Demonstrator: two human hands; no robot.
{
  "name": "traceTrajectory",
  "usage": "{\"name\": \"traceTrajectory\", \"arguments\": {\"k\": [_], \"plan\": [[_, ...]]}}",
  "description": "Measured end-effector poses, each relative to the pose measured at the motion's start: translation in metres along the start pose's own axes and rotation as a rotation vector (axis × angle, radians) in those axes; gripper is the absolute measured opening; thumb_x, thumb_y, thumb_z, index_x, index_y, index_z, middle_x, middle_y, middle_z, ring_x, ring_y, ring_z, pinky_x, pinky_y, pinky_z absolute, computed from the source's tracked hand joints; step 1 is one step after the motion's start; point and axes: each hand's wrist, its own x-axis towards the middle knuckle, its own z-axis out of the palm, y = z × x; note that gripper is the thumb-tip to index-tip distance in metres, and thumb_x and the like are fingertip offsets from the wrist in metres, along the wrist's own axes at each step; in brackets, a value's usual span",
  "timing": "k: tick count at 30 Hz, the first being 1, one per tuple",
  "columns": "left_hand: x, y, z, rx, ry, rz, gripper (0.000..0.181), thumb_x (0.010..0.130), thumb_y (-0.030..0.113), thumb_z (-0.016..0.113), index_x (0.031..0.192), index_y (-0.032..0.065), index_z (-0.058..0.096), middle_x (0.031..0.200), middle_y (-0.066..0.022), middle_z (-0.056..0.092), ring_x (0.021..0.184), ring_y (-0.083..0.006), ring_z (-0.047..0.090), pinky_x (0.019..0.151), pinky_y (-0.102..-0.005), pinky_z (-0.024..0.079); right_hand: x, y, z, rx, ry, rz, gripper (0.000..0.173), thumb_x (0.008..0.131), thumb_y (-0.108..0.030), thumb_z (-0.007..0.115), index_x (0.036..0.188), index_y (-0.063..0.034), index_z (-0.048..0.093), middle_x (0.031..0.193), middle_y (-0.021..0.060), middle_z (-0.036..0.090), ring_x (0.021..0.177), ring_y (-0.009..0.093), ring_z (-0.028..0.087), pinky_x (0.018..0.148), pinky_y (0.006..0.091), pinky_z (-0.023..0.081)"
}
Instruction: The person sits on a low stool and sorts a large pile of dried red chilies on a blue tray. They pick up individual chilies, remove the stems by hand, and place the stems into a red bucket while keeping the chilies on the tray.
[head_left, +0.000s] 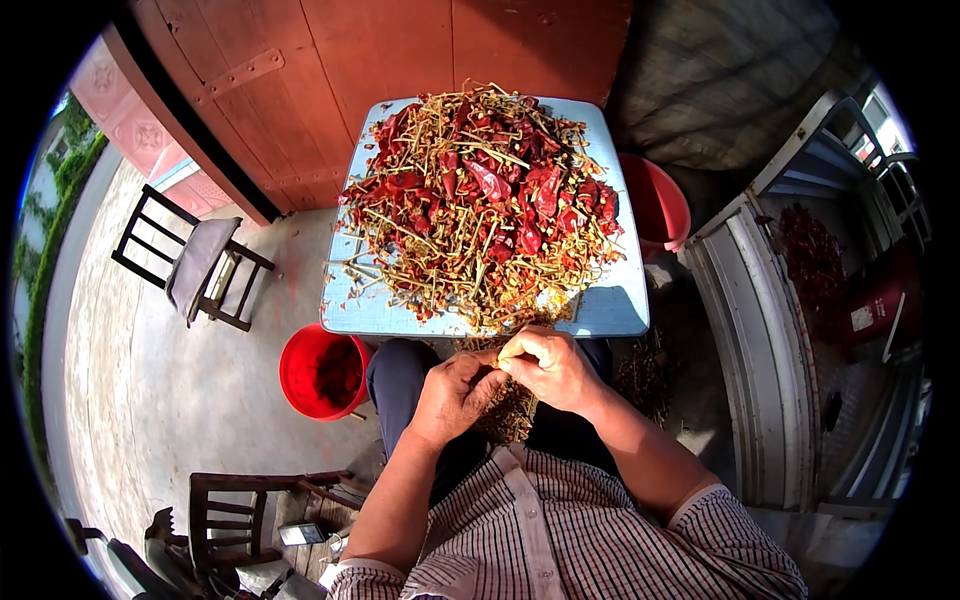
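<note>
My left hand (459, 394) and my right hand (553, 369) meet just in front of the table edge, above my lap. Thumbs and fingertips of both pinch a small dried chilli piece (494, 363), which the fingers mostly hide. Before me, a light blue square table (607, 311) bears a big heap of dried red chillies (491, 180) mixed with pale stems (457, 289) and yellow seeds (553, 303). Loose stems and chaff (506, 416) also lie between my knees, below the hands.
A red bucket (292, 375) with dark red chillies stands left of my knee; another red tub (660, 199) is behind the table's right side. Wooden chairs (184, 255) are at left, one with a phone (301, 534). A metal-sided vehicle bed (765, 360) flanks the right.
</note>
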Motion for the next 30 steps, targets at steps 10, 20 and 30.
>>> {"name": "traceTrajectory", "arguments": {"k": [10,20,30], "plan": [[0.003,0.009,-0.003,0.390,0.023,0.161,0.028,0.092,0.024,0.073,0.111,0.0033,0.066,0.089,-0.0157,0.069,0.078,-0.0371,0.068,0.068,-0.0436,0.056,0.000,-0.006,0.001,0.062,-0.034,0.051,0.003,0.090,0.000,0.066,0.088,0.0022,0.064,0.081,0.0085,0.069,0.072,0.016,0.067,0.066,0.0309,0.053],[0.003,0.010,0.002,0.579,0.056,0.229,0.025,0.087,0.018,0.073,0.105,0.0051,0.062,0.080,-0.0106,0.066,0.070,-0.0317,0.067,0.063,-0.0418,0.054,0.002,-0.009,0.001,-0.074,-0.068,0.149,0.009,0.089,-0.007,0.069,0.088,0.0014,0.066,0.083,0.0111,0.071,0.073,0.019,0.069,0.067,0.0330,0.054],[0.004,0.005,-0.001,0.609,-0.024,0.281,0.017,0.082,0.011,0.071,0.092,0.0038,0.059,0.076,-0.0111,0.064,0.067,-0.0329,0.066,0.061,-0.0431,0.053,0.005,-0.006,0.000,-0.214,-0.105,0.188,0.018,0.089,-0.016,0.070,0.087,0.0010,0.066,0.077,0.0149,0.069,0.068,0.023,0.068,0.063,0.0379,0.052]]}}
